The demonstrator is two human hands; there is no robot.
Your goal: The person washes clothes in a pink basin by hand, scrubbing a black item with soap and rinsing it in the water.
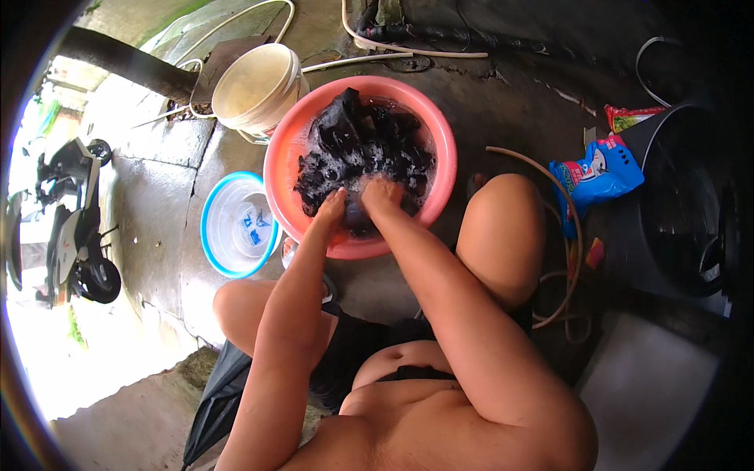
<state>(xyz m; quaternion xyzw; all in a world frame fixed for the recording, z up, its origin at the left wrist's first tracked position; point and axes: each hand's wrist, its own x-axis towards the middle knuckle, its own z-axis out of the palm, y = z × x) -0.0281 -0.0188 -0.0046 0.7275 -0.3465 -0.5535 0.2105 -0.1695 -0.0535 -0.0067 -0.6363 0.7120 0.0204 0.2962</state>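
Observation:
A pink plastic basin [449,159] stands on the wet floor before me, holding sudsy water and dark wet cloth [341,126]. My left hand [333,205] is at the near left part of the cloth, thumb side up, its fingertips partly hidden in cloth and suds. Just to its right, my right hand [382,193] presses on or into the cloth, with its fingers largely hidden by foam. Whether either hand grips the cloth cannot be told. Part of the dark cloth rises above the water at the back of the basin.
A clear basin with a blue rim [205,226] touches the pink basin's left side. Behind it stands a white bucket [288,88]. At right are a blue plastic packet [607,171], a hose [574,218] and a large black tub [648,147]. A scooter [73,235] is far left.

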